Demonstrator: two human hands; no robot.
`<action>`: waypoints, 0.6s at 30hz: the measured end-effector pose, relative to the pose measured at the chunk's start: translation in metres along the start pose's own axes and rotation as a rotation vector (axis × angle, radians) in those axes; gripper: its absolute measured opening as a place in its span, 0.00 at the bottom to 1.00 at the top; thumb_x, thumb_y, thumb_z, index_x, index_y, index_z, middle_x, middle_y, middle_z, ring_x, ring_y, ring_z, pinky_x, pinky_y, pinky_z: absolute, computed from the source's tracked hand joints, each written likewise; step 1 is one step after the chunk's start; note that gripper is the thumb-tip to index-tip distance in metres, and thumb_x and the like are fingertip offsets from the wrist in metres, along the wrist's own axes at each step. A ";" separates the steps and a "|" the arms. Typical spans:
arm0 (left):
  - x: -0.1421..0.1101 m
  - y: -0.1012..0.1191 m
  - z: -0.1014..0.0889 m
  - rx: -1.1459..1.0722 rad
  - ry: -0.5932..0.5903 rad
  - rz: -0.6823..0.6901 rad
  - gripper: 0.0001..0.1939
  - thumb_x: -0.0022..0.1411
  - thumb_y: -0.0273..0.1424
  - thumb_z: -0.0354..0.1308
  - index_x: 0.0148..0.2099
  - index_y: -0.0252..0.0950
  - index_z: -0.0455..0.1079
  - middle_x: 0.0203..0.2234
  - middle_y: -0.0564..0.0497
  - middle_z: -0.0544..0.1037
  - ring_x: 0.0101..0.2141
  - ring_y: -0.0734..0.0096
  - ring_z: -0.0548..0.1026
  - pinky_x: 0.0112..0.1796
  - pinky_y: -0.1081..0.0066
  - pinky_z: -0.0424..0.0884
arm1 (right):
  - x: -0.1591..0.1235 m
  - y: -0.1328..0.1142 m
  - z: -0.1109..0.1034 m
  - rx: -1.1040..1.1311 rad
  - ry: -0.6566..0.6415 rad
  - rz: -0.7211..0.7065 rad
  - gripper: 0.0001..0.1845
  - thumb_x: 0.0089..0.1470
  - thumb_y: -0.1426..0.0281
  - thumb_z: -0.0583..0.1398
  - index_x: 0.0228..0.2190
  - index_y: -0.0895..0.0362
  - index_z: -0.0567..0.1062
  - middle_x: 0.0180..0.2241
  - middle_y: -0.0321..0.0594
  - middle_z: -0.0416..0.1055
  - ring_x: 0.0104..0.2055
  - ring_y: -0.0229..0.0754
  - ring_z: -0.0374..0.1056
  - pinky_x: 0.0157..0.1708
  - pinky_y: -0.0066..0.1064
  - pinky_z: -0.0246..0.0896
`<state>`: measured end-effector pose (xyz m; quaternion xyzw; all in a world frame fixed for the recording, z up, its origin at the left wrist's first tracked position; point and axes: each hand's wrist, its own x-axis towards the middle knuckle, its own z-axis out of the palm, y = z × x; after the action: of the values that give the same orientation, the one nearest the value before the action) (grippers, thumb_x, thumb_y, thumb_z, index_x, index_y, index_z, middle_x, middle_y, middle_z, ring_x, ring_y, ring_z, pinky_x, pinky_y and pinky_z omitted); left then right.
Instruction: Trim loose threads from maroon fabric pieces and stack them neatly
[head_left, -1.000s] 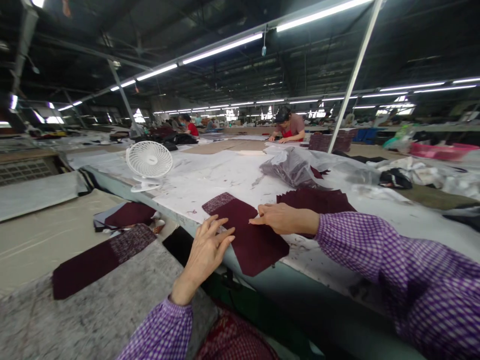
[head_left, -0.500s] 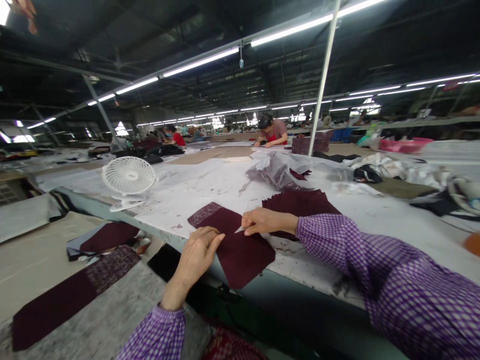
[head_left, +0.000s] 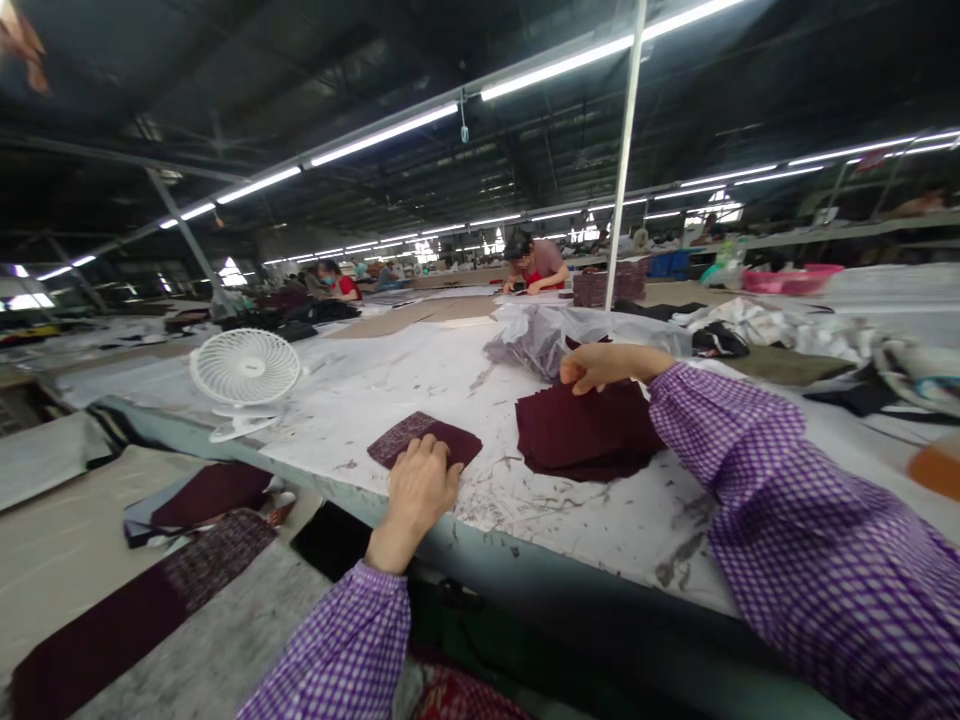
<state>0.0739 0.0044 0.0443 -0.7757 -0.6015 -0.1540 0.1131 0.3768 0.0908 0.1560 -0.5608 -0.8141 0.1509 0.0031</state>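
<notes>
My left hand [head_left: 424,485] rests palm down, fingers spread, on a dark maroon fabric piece [head_left: 454,440] with a speckled end. That piece appears folded over and lies near the table's front edge. To its right is a stack of maroon fabric pieces [head_left: 577,430], its edges slightly fanned. At the stack's far edge my right hand [head_left: 600,368] is closed in a pinch on the top fabric, as far as its fingers show. Behind that hand, a clear plastic bag [head_left: 536,340] lies crumpled.
A small white fan [head_left: 246,370] stands at the table's left edge. Below on the left, a long maroon piece [head_left: 105,625] lies on a grey surface near cloth scraps [head_left: 202,497]. A metal pole [head_left: 624,160] rises behind the bag. Across the table a co-worker [head_left: 536,262] bends forward.
The maroon piece, spread out and overhanging the table edge before, now lies folded under my left hand. My right hand has left it and moved right and away, onto the stack.
</notes>
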 end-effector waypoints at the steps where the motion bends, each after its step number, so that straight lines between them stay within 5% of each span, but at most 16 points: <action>1: 0.002 0.002 0.000 0.031 -0.015 -0.006 0.11 0.62 0.32 0.50 0.40 0.33 0.71 0.40 0.43 0.74 0.45 0.54 0.70 0.43 0.60 0.68 | 0.002 0.006 0.001 -0.093 0.015 0.059 0.13 0.48 0.76 0.60 0.39 0.60 0.74 0.41 0.47 0.73 0.39 0.45 0.71 0.32 0.30 0.66; 5: 0.009 0.002 -0.002 0.074 -0.049 -0.033 0.14 0.63 0.24 0.44 0.38 0.34 0.72 0.40 0.44 0.75 0.44 0.57 0.71 0.40 0.63 0.69 | 0.010 0.008 0.007 -0.331 0.067 0.095 0.13 0.51 0.70 0.61 0.40 0.58 0.77 0.44 0.47 0.74 0.46 0.52 0.70 0.41 0.36 0.64; 10: 0.007 0.005 -0.007 0.029 -0.064 -0.013 0.12 0.61 0.35 0.51 0.40 0.34 0.72 0.40 0.43 0.75 0.45 0.54 0.71 0.41 0.61 0.69 | 0.010 -0.018 0.010 -0.269 0.084 -0.097 0.17 0.55 0.73 0.56 0.45 0.58 0.76 0.45 0.44 0.75 0.46 0.46 0.71 0.44 0.31 0.63; 14: 0.006 0.011 -0.005 0.043 -0.024 0.071 0.12 0.59 0.23 0.47 0.36 0.32 0.73 0.37 0.39 0.76 0.42 0.54 0.73 0.37 0.62 0.69 | 0.007 -0.036 0.013 -0.266 0.152 -0.173 0.16 0.55 0.75 0.55 0.43 0.58 0.78 0.44 0.44 0.76 0.45 0.47 0.72 0.44 0.32 0.63; 18: 0.009 -0.007 0.003 -0.309 0.056 -0.150 0.11 0.54 0.26 0.50 0.29 0.36 0.75 0.29 0.44 0.79 0.34 0.57 0.76 0.35 0.63 0.69 | 0.005 -0.048 0.020 -0.238 0.204 -0.298 0.16 0.56 0.76 0.53 0.41 0.58 0.79 0.42 0.44 0.77 0.42 0.46 0.72 0.43 0.32 0.63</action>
<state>0.0694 0.0151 0.0451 -0.7324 -0.6233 -0.2740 -0.0024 0.3276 0.0749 0.1480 -0.4431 -0.8955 -0.0060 0.0418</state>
